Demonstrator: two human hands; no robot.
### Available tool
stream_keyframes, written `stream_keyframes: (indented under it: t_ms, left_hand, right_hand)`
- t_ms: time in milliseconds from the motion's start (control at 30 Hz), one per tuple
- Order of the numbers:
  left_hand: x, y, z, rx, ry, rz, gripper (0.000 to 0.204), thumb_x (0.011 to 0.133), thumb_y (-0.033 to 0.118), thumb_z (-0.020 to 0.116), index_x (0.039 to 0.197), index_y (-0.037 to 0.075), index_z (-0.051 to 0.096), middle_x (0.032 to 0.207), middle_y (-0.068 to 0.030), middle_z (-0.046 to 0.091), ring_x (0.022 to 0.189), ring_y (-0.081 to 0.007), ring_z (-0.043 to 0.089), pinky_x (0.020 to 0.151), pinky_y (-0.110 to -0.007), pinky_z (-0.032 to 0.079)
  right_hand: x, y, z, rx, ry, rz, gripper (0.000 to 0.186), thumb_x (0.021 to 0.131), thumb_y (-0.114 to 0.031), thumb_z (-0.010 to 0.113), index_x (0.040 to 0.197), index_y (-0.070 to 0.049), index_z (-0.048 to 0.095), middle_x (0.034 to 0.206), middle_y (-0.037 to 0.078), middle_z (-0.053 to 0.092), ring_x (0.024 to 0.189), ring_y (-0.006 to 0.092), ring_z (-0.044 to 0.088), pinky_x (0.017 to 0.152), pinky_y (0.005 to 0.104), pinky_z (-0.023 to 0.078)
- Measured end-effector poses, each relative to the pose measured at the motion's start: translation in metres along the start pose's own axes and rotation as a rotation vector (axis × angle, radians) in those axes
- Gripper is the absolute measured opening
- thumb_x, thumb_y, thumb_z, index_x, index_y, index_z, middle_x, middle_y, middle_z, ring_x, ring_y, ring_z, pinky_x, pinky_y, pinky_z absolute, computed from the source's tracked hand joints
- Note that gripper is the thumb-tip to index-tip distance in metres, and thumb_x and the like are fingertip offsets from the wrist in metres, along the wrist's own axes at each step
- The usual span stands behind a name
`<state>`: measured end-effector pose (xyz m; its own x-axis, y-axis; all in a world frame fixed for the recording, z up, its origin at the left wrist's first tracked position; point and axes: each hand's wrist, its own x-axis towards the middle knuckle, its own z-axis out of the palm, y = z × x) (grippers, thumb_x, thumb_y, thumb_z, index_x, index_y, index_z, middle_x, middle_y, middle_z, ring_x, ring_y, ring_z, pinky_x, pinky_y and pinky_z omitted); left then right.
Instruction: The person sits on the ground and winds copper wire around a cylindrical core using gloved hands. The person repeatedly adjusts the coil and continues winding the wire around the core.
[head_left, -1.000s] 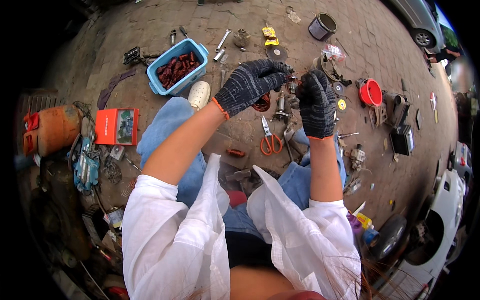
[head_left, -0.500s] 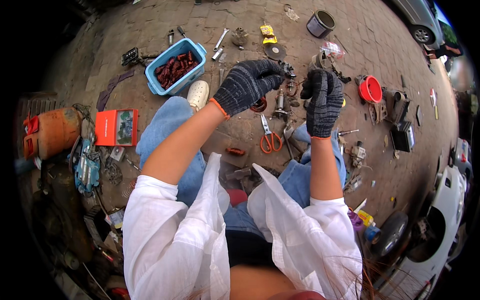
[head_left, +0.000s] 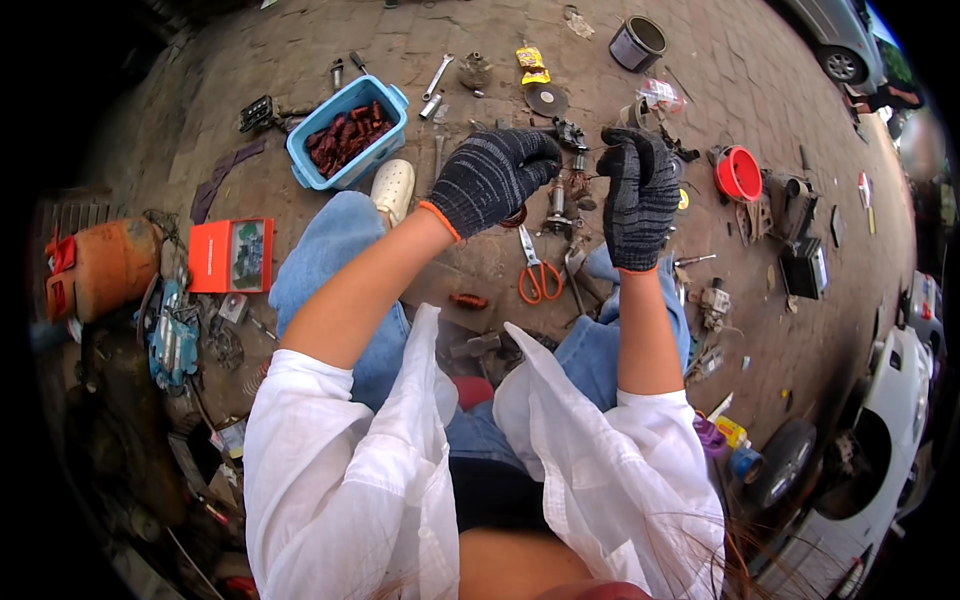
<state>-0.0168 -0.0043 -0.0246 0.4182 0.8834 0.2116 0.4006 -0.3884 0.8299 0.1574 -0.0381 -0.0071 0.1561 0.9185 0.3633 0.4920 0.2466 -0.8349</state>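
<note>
The machine part [head_left: 558,212] lies beyond the scissors [head_left: 532,262], between tub [head_left: 364,160] and bowl [head_left: 739,178].

The floor [head_left: 250,75] is brown brick paving. On it, a blue tub [head_left: 364,164] stands at upper left and a dark can [head_left: 630,50] at upper right; a wrench [head_left: 437,76] and dark disc [head_left: 553,102] lie near top centre, orange-handled scissors [head_left: 535,263] and a metal part [head_left: 558,206] at centre.
</note>
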Motion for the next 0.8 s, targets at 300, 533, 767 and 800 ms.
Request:
stream_keyframes:
  t_ms: [300, 533, 767, 800]
  left_hand:
    - [0.001, -0.007, 0.0, -0.513, -0.047, -0.244, 0.021, 0.081, 0.011, 0.061, 0.098, -0.002, 0.06, 0.083, -0.0084, 0.064, 0.074, -0.0133, 0.06, 0.068, -0.027, 0.047]
    - [0.001, -0.004, -0.011, -0.713, -0.131, -0.339, 0.026, 0.085, 0.017, 0.057, 0.104, 0.0, 0.059, 0.089, -0.0054, 0.063, 0.08, -0.01, 0.057, 0.072, -0.022, 0.045]
    - [0.0, 0.007, -0.012, -0.78, -0.085, -0.318, 0.023, 0.084, 0.016, 0.058, 0.101, 0.001, 0.059, 0.091, -0.0042, 0.062, 0.08, -0.0091, 0.055, 0.074, -0.022, 0.045]
    - [0.0, 0.009, -0.013, -0.77, -0.082, -0.321, 0.022, 0.084, 0.016, 0.059, 0.101, 0.001, 0.059, 0.091, -0.0041, 0.062, 0.081, -0.0093, 0.055, 0.075, -0.023, 0.045]
  right_hand:
    - [0.02, 0.024, -0.016, 1.383, 0.1, 0.517, 0.043, 0.094, -0.04, 0.036, 0.107, -0.002, 0.05, 0.111, 0.018, 0.054, 0.084, 0.0227, 0.055, 0.075, 0.031, 0.047]
    - [-0.001, 0.005, 0.007, 0.234, -0.14, 0.05, 0.026, 0.078, -0.01, 0.065, 0.1, -0.001, 0.054, 0.091, 0.007, 0.059, 0.082, 0.0132, 0.056, 0.078, 0.0254, 0.045]
    - [-0.004, 0.001, 0.013, 0.129, -0.003, 0.019, 0.021, 0.076, -0.008, 0.068, 0.092, -0.002, 0.057, 0.081, 0.004, 0.06, 0.071, 0.0092, 0.054, 0.068, 0.0229, 0.045]
    - [-0.005, 0.001, 0.013, 0.152, -0.007, 0.032, 0.021, 0.076, -0.008, 0.068, 0.093, -0.002, 0.057, 0.081, 0.004, 0.059, 0.071, 0.0092, 0.054, 0.068, 0.0228, 0.045]
